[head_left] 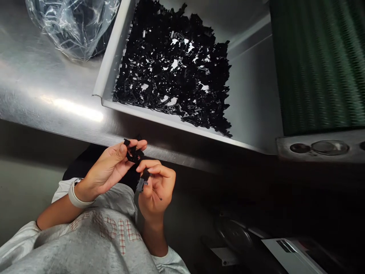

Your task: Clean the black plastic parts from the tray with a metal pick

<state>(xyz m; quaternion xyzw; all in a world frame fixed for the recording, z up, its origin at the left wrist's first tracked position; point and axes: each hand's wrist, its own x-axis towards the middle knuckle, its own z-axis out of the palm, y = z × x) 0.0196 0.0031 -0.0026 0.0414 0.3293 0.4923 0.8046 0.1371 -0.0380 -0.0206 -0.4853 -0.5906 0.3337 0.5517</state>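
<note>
While we look down over our own chest, both hands meet just under the table edge:

Work in hand: we read it as handling small black plastic clips one at a time, taken from the heap; this is our judgement from how things lie.

Done so far: we cannot tell how many are finished; no separate pile of finished pieces shows in view.

Left to do: a great deal, we judge, since the metal tray (110,74) at 12 o'clock holds a large heap of black clips (173,64).

Left hand (110,167): fingers curled loosely, thumb and forefinger pinched on a small cluster of black clips (133,153); a pale wristband (74,195) sits on the wrist.

Right hand (155,190): closed, fingertips gripping one black clip part (145,176) just at 5 o'clock of the cluster; a thin grey strip (138,192) hangs below it, what it is we cannot tell.

Gap between pieces: very close, touching or not we cannot tell.

Beyond: clear plastic bag (72,24) at 11 o'clock, on the steel table (37,83); green ribbed belt (319,64) at 2 o'clock.
</note>
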